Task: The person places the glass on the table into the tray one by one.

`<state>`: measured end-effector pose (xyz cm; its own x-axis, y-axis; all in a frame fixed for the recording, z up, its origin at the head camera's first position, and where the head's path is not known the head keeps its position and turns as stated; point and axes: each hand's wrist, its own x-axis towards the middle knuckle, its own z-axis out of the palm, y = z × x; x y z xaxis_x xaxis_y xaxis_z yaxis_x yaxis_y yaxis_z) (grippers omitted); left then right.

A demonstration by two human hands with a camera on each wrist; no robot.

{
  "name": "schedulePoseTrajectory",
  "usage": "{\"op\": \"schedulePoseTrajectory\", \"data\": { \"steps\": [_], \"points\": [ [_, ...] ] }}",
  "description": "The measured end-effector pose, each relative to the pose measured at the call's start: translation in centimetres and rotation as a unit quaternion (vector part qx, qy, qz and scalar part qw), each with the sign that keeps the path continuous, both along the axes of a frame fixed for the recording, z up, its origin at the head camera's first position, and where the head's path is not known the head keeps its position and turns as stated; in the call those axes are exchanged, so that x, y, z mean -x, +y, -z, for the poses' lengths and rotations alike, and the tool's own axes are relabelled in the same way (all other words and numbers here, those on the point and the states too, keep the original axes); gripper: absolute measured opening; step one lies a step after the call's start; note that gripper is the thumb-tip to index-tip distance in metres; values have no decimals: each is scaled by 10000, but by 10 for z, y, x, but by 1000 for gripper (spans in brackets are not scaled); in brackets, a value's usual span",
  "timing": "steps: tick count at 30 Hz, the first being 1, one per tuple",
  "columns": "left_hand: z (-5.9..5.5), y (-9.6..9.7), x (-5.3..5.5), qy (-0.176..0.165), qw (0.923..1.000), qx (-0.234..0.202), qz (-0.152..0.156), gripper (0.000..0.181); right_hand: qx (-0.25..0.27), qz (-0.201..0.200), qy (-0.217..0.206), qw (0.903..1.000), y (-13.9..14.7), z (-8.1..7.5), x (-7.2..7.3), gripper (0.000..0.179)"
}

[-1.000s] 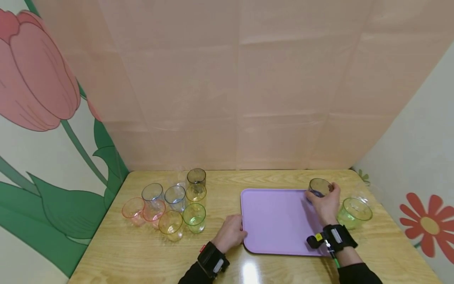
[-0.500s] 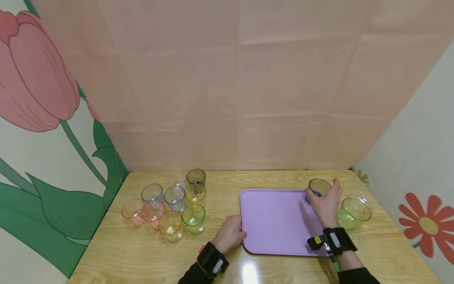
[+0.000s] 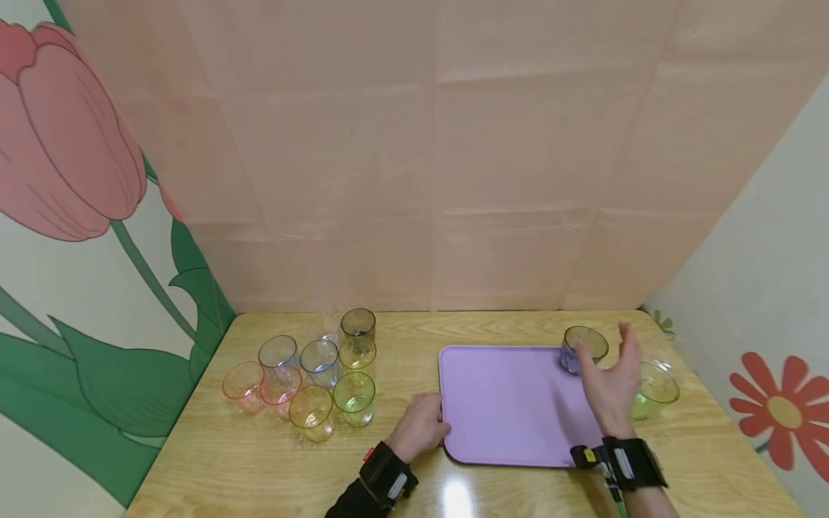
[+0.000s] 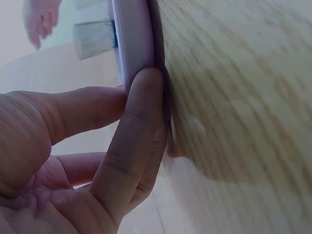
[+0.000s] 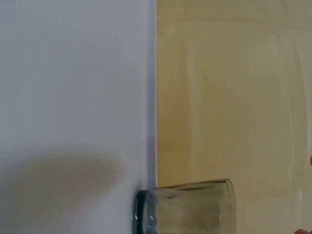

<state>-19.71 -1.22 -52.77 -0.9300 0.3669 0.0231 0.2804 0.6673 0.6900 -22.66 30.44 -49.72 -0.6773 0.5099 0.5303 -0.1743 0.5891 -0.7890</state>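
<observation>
My left hand (image 3: 419, 426) pinches the left edge of a lilac tray (image 3: 505, 403); the left wrist view has thumb and fingers closed on its rim (image 4: 136, 39). At the tray's back right corner stands a smoky tinted drinking glass (image 3: 570, 358), upright. My right hand (image 3: 612, 392) is just in front and to the right of it, fingers spread and holding nothing. This glass (image 5: 195, 209) appears sideways in the right wrist view, its base on the tray, with only bits of fingertips (image 5: 302, 231) at the right border.
Right of the tray, partly behind my right hand, is a green glass (image 3: 660, 396). On the table's left side, several tinted glasses stand close together, among them a pink one (image 3: 243, 381), a yellow one (image 3: 312, 410) and a green one (image 3: 354, 396). A wall (image 3: 427, 180) rises behind the table.
My right hand has let go of the smoky glass and moved right and slightly toward me, fingers spreading. The glass stays on the tray corner. My left hand stays on the tray's edge.
</observation>
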Motion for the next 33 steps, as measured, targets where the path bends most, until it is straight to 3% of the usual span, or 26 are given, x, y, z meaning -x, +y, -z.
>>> {"op": "schedulePoseTrajectory", "data": {
  "steps": [5, 11, 15, 20, 25, 33],
  "points": [
    [0, 0, 0, -71, 10000, -9, -23, 24, -276, 194, 818, 9961, 9, 1, -3, 69],
    [0, 0, -1, -158, 9998, -78, -25, 24, -590, 325, 982, 9929, 23, 4, -10, 58],
    [0, 0, -2, -42, 9999, -106, 1, 23, -762, 524, 888, 9917, 32, 3, -14, 53],
    [-1, -1, -2, 28, 9999, -116, 62, 22, -735, 946, 454, 9918, 47, -3, -20, 44],
    [-2, -2, -1, -62, 9999, -150, 36, 22, -736, 1307, -497, 9874, 67, -6, -26, 41],
    [-1, -1, -2, -116, 9998, -145, -1, 22, -981, 921, -2097, 9685, 84, -11, -38, 53]
  ]
}}
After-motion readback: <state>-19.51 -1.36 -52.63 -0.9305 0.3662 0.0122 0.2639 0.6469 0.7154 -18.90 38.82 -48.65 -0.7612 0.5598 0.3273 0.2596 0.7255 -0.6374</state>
